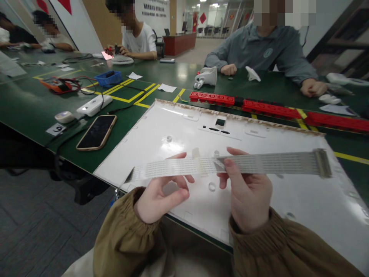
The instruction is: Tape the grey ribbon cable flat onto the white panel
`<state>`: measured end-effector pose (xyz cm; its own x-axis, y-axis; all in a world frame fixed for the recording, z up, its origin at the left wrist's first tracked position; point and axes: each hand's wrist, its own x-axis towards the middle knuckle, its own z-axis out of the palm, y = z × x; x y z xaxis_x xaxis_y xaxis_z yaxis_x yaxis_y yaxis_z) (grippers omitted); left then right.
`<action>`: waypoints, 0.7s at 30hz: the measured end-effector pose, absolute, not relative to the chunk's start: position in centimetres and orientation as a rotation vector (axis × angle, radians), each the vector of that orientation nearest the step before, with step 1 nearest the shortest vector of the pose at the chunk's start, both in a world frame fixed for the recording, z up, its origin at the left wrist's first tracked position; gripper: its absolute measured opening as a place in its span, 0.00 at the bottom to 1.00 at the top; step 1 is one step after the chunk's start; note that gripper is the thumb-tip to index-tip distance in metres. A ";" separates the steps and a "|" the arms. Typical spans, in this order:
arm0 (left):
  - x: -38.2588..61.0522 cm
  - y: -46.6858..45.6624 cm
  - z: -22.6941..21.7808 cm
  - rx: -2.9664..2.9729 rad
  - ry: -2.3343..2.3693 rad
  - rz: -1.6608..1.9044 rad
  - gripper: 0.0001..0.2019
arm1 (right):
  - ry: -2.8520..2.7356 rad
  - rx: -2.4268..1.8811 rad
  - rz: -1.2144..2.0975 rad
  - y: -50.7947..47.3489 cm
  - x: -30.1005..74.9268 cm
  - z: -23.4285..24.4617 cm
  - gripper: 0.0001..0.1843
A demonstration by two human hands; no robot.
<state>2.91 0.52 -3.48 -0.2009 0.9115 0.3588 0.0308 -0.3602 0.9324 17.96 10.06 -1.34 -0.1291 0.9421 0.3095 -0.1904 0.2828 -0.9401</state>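
A flat, light-grey ribbon cable (265, 164) stretches across in front of me, above a large white panel (144, 142). Its right end carries a wide connector (323, 163), and its left end is dark and angled. My right hand (250, 196) pinches the cable near its middle, thumb in front and fingers behind. My left hand (164, 196) is at the cable's left half, one fingertip showing above it and others below. The left thumb stands apart from the cable; whether the hidden fingers bear its weight I cannot tell.
Left of the panel lie a phone (97, 132), a white power strip (94, 105), a blue bin (108, 78) and an orange meter (59, 84) with leads. Red plastic strips (213, 98) line the panel's far side. Across the green table sit several people, one in a grey jacket (259, 50).
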 end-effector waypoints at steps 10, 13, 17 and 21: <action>2.5 0.2 -2.5 1.352 1.396 1.527 0.24 | -1.451 -0.763 1.172 9.5 17.8 -1.3 0.07; 2.3 0.0 -3.1 1.279 1.329 1.516 0.24 | -1.506 -0.739 1.162 9.5 17.8 -1.4 0.07; 2.1 0.1 -3.8 1.119 1.085 1.509 0.22 | -1.678 -0.687 1.137 9.1 17.9 -1.4 0.07; 1.9 0.3 -3.8 1.032 1.001 1.491 0.21 | -1.853 -0.622 1.102 8.7 18.2 -1.5 0.10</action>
<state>1.94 0.33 -3.84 -0.1120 0.9880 0.1067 -0.2753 -0.1340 0.9520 18.19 8.71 -1.46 -0.4990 0.7555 0.4246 -0.0125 0.4837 -0.8752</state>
